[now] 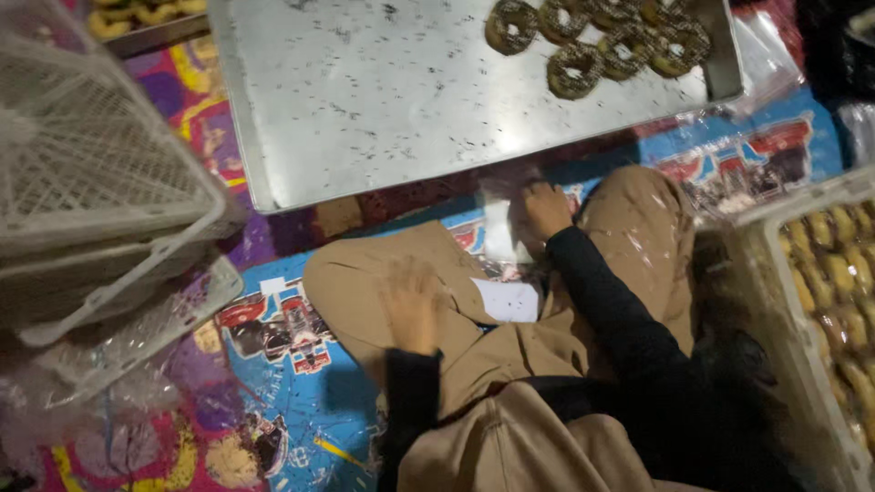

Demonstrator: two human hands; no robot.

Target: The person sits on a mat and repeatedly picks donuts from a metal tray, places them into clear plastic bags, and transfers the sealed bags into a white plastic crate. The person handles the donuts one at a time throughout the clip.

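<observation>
Head view looks down on my crossed legs in tan trousers [510, 383], seated on a floor mat [273, 383] printed in bright blue, red and yellow. My right hand [545, 208] sits just above centre, fingers curled down onto a clear plastic bag [499, 228] lying in the gap between my knees; it presses or pinches the bag, but I cannot tell whether the grip is truly closed on it. A white slip [509, 299] lies just below that, at 6 o'clock from the hand. My left hand [412, 305] is blurred, resting on my left thigh at 8 o'clock from the right hand, well apart from the bag; its fingers look loosely spread and it holds nothing I can make out. At 12 o'clock a big metal tray [365, 100] lies flat, mostly bare and speckled with dark crumbs, with a cluster of sprinkled donuts [602, 41] in its far corner at 1 o'clock. White plastic crates [91, 173] stack up at 9 o'clock. At 3 o'clock a white bin [775, 273] holds yellowish wrapped pieces [838, 292]. Another tray with pale donuts [137, 16] peeks in at 11 o'clock.
</observation>
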